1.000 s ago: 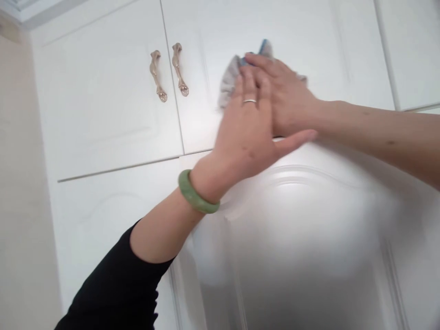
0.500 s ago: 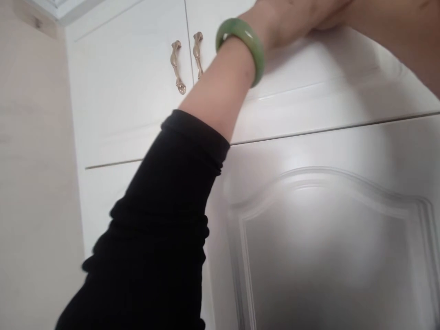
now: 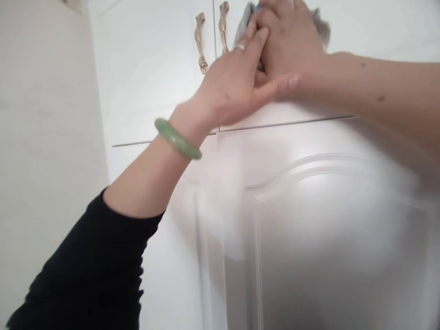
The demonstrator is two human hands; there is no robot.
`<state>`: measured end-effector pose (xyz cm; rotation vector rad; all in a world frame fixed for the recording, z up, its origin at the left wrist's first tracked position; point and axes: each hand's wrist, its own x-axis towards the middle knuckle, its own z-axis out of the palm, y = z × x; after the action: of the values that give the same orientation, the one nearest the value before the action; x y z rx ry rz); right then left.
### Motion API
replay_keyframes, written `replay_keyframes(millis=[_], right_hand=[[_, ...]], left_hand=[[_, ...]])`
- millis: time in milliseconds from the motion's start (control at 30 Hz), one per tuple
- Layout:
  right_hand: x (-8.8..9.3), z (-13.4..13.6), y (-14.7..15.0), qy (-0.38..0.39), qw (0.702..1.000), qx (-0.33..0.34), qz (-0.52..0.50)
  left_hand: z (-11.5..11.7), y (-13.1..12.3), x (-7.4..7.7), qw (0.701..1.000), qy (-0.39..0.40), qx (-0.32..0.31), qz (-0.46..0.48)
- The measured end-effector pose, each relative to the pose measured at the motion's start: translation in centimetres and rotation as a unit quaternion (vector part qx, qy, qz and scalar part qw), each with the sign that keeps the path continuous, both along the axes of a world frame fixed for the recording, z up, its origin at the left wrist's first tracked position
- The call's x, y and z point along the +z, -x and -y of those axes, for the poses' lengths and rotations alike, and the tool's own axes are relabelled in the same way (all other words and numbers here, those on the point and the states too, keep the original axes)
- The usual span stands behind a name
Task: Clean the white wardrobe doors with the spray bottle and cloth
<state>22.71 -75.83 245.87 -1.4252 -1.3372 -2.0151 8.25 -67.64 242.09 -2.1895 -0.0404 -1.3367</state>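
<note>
The grey cloth [image 3: 322, 28] lay flat against the white upper cabinet door [image 3: 378, 32] at the top of our view. Our right hand [image 3: 292, 43] pinned it there, fingers close together. Our left hand [image 3: 230, 89] lay over the right, fingers together and thumb spread. Pressed rather than gripped, the cloth could have slipped and dropped, we judged, or our knuckles could have struck the brass handles [image 3: 200, 43] just beside. The doors were shut, and whatever the cabinets held was hidden.

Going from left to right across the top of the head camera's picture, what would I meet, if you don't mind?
wall → left door handle → right door handle → ring → right hand
</note>
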Motion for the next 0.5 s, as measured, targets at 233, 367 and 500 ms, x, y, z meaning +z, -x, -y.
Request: replay_keyframes(millis=[233,367,500], right_hand=[[-6.7,3.1,-1.7,0.09,0.995,-0.037,0.015],[-7.8,6.3,-4.7,0.069,0.997,-0.029,0.016],[-9.1,10.8,-9.3,0.039,0.997,-0.016,0.063]], left_hand=[[1.1,-1.2,-7.7,0.999,0.014,-0.034,-0.012],[3.9,-3.0,-8.2,0.997,-0.007,-0.061,-0.044],[7.7,-5.7,-8.0,0.991,-0.04,-0.101,-0.084]])
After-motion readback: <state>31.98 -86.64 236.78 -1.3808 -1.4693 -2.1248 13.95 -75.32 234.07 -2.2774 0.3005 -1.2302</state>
